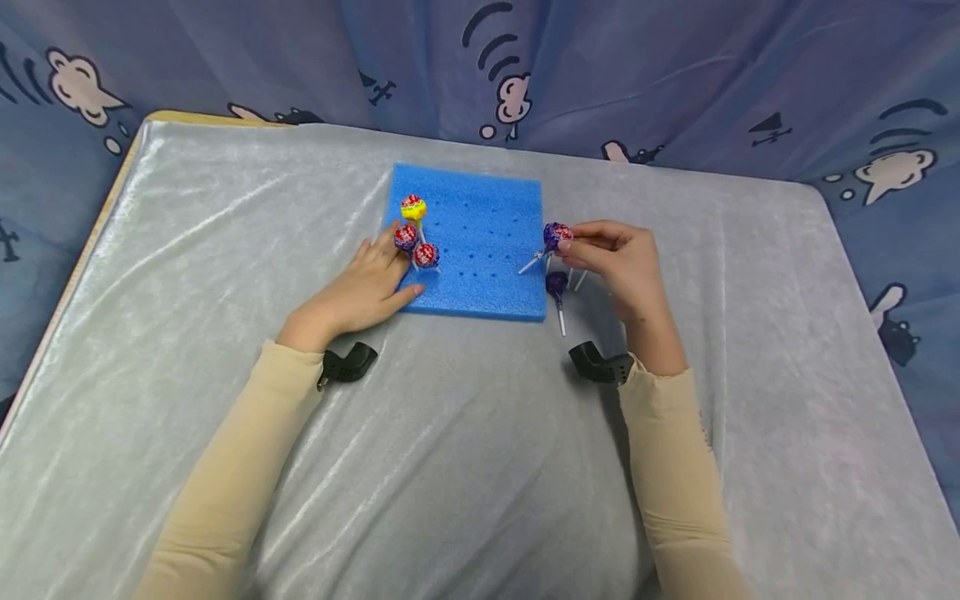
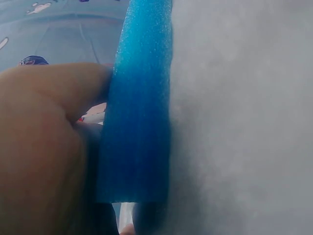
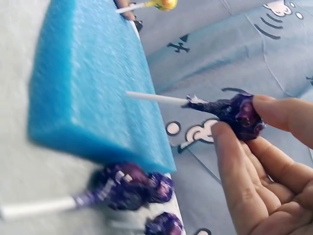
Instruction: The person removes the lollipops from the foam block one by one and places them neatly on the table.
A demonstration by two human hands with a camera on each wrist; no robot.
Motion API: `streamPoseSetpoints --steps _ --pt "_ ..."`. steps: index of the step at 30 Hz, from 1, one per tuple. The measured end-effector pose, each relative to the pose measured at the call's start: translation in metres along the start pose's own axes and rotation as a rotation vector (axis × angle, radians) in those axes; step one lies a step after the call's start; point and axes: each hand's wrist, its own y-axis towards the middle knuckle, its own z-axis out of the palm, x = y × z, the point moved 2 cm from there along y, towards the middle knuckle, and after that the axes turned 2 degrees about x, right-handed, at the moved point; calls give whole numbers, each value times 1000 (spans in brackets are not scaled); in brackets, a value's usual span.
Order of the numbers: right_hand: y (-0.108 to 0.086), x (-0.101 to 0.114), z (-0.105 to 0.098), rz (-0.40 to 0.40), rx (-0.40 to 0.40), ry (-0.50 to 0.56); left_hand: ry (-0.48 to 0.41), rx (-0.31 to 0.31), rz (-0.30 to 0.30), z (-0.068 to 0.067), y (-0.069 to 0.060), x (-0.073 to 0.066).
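A purple lollipop (image 1: 556, 236) is pinched by its wrapped head between the thumb and fingers of my right hand (image 1: 633, 262). Its white stick points down and left, over the right side of a blue foam block (image 1: 487, 298) dotted with small holes. My left hand (image 1: 356, 292) rests on the block's left edge, fingers extended, thumb at the near left corner. Beside those fingers, a yellow lollipop (image 1: 413, 207) and two purple-and-red lollipops, one farther left (image 1: 406, 237) and one nearer (image 1: 427, 255), stand in the foam.
Right of the block a loose purple lollipop (image 1: 557, 285) lies on the grey cloth (image 1: 465, 433). More purple lollipops (image 3: 164, 225) lie near it, partly hidden under my right hand in the head view. A patterned blue curtain (image 1: 675, 83) hangs behind the table.
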Motion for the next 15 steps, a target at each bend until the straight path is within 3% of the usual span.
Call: streamPoseSetpoints --steps 7,15 --pt "-1 5 -15 27 36 13 -4 0 -1 0 0 0" --pt "-3 10 -33 94 97 -53 -1 9 -12 0 1 0"
